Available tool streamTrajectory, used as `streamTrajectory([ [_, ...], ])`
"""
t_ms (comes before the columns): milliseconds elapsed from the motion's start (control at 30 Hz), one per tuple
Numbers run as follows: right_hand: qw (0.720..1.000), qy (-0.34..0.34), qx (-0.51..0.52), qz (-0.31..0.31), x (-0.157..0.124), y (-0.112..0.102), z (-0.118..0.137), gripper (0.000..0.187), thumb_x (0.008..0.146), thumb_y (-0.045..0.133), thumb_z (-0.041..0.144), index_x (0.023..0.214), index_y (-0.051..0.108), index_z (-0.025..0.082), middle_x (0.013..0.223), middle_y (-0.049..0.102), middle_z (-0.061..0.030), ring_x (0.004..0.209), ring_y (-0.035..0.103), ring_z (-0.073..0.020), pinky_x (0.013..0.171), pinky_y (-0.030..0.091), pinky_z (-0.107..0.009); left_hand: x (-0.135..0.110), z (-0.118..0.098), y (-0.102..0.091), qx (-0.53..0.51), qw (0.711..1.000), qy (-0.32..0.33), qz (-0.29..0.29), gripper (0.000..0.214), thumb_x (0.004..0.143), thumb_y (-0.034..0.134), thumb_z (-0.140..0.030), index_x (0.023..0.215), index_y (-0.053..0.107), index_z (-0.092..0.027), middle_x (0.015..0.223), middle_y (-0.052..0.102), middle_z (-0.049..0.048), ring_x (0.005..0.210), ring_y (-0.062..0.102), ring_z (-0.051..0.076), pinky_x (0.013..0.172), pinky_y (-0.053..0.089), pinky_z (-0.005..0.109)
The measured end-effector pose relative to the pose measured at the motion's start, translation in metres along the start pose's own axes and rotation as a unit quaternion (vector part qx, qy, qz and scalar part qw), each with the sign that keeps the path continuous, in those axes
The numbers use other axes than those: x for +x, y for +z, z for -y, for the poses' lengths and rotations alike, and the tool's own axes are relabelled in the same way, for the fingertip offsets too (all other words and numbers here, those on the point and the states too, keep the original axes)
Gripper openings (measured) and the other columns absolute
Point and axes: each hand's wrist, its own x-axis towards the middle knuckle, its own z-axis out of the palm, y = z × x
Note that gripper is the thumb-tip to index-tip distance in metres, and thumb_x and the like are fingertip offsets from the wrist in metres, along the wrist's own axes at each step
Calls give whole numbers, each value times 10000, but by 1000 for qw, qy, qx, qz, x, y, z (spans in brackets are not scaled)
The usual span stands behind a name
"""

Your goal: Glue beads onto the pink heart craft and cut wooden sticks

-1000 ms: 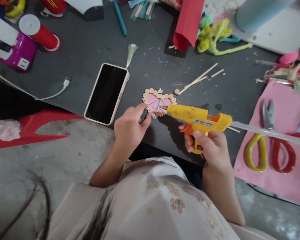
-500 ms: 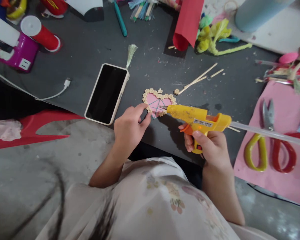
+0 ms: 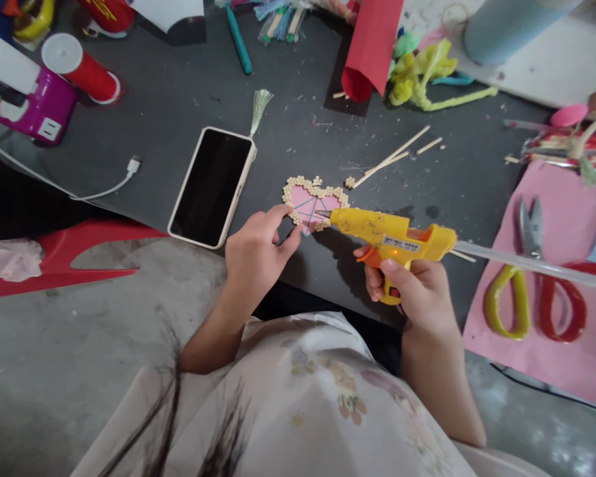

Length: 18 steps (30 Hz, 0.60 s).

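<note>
A pink paper heart (image 3: 302, 199) crossed by dark lines lies on the table, edged along its top and sides with small clusters of pale wooden bits. My left hand (image 3: 261, 248) has thumb and forefinger bent at the heart's left edge, pinching its border. My right hand (image 3: 412, 285) is wrapped round the handle of a yellow hot glue gun (image 3: 377, 228), one finger at its orange trigger. The gun's metal nozzle is over the middle of the heart; whether it touches, I cannot tell. A clear glue stick (image 3: 496, 255) extends from the gun's back.
Left of the heart lies a phone (image 3: 211, 185) with a tassel. Thin wooden sticks (image 3: 390, 159) lie beyond the gun. Scissors (image 3: 531, 265) rest on pink paper (image 3: 487, 324) at right. A red paper roll (image 3: 370, 53) and a red thread spool (image 3: 87, 69) are farther back.
Both hands, the heart and the glue gun hold almost the same place. The view has shifted very slightly, and loose hair at the lower left has swung.
</note>
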Motion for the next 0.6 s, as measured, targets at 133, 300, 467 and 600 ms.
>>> streamTrajectory([
  [133,1000,-2,0,2,0,0,0,348,875,620,452,680,649,165,604,579,0,467,516,-89,457,405,-245,0,1,0,0,1000,3,0,242,888,593,-348,1098,672,-256,654,536,-32,630,512,109,626,360,233],
  [300,1000,5,-8,-3,0,1,-1,364,865,622,477,676,640,166,638,608,-13,457,513,-88,444,403,-246,0,0,1,14,1000,-6,4,246,893,586,-361,1096,677,-256,656,543,-30,628,513,109,636,372,229],
  [467,1000,0,-15,2,0,0,-2,397,868,612,487,634,620,167,640,610,-21,468,515,-92,454,414,-249,1,0,-1,9,1000,-2,11,254,877,603,-361,1101,670,-263,670,548,-29,637,517,108,638,379,225],
  [600,1000,-1,-13,-2,0,0,-1,379,872,614,472,645,623,169,622,593,-11,465,510,-90,447,406,-246,0,2,-3,-7,1000,0,19,279,835,634,-310,1108,662,-261,696,557,-33,638,517,102,624,377,222],
])
